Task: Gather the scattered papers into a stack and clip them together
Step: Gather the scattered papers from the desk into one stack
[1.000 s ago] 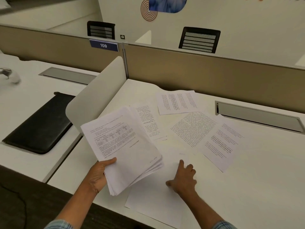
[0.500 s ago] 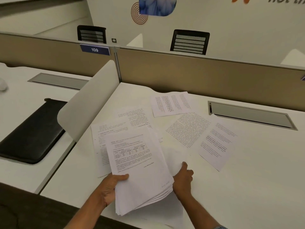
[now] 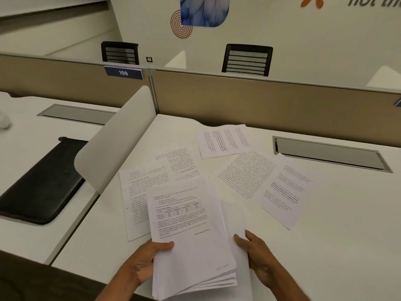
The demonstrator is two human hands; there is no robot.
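**Now: paper stack, held in both hands above desk**

Item: thick stack of white printed sheets (image 3: 191, 237), top page bearing a small table. Half a second ago it lay tilted with only the left hand under it; it has since turned more upright in the frame, and the right hand has come off the blank sheet beneath to the stack's right side. Long axis runs near to far, leaning slightly left at the far end; text head points away from the person.

Left hand (image 3: 143, 261): clamped on the stack's near-left edge, thumb on top.

Right hand (image 3: 258, 259): fingers closed against the right side of the stack and the blank white sheet (image 3: 240, 222) under it.

Loose on white desk (image 3: 338, 246): one printed page (image 3: 138, 198) beneath the stack at left, one folded page (image 3: 178, 161) beyond it, three printed pages (image 3: 256, 172) fanned at right, overlapping.
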